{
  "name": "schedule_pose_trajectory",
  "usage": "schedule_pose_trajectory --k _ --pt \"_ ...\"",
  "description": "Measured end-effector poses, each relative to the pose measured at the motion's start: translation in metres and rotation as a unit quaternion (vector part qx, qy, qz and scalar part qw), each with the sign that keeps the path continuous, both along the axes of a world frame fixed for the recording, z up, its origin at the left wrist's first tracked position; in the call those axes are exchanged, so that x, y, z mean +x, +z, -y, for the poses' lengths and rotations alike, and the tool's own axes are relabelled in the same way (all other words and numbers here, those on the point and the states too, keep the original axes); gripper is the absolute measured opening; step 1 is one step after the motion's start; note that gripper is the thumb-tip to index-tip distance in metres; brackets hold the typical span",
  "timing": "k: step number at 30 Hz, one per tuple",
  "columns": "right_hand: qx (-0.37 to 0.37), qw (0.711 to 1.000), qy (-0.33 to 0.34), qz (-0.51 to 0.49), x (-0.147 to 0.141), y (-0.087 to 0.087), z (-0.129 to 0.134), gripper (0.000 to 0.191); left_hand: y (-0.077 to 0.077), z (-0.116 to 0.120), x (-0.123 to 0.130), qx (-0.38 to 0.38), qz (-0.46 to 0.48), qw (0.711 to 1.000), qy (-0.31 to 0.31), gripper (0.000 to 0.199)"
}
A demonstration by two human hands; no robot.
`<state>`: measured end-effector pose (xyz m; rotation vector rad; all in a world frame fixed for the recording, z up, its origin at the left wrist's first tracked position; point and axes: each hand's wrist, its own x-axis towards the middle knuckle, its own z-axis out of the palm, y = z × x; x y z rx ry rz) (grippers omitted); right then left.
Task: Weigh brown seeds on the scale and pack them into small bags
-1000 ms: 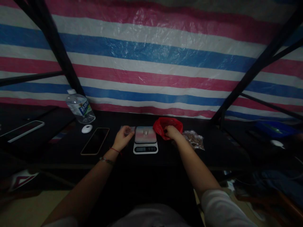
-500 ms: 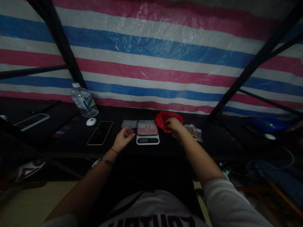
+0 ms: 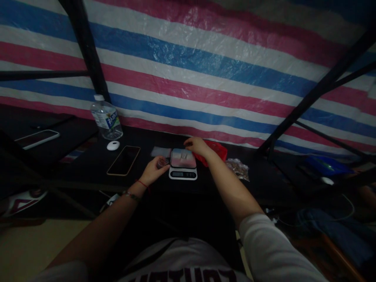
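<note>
My left hand is closed around a small round clear container with something reddish in it, just left of a white kitchen scale. The scale's display is lit, and a small pale item shows on its shiny plate. Above the plate's far right corner is my right hand, its fingers drawn together in a pinch. What they hold, if anything, is too small to tell. Behind my right wrist lies a red plastic bag, partly hidden by the arm.
A clear bag of small brownish pieces lies right of the red bag. Flat clear plastic bags lie behind my left hand. Further left are a phone, a white earbud case and a plastic bottle. Black frame posts stand at both sides.
My right hand has come out of the red bag and moved left over the scale's plate. My left hand still holds the round container beside the scale. The view has tilted slightly.
</note>
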<state>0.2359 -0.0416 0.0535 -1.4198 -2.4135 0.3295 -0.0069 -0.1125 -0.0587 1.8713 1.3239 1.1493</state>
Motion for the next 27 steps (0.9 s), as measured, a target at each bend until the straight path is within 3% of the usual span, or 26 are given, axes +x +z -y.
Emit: schedule_pose_trajectory --k 4,10,27 --pt "-0.009 0.997 0.019 0.071 -0.018 -0.002 -0.005 0.032 0.001 0.001 -0.001 0.011 -0.002 1.000 -0.003 0.039" --pt "-0.029 0.988 0.016 0.148 -0.019 -0.006 -0.006 0.031 -0.002 -0.002 0.000 -0.001 0.012 1.000 -0.008 0.040" --pt "-0.036 0.989 0.032 0.140 -0.024 0.001 -0.001 0.037 0.001 0.000 0.000 -0.006 0.017 1.000 -0.015 0.040"
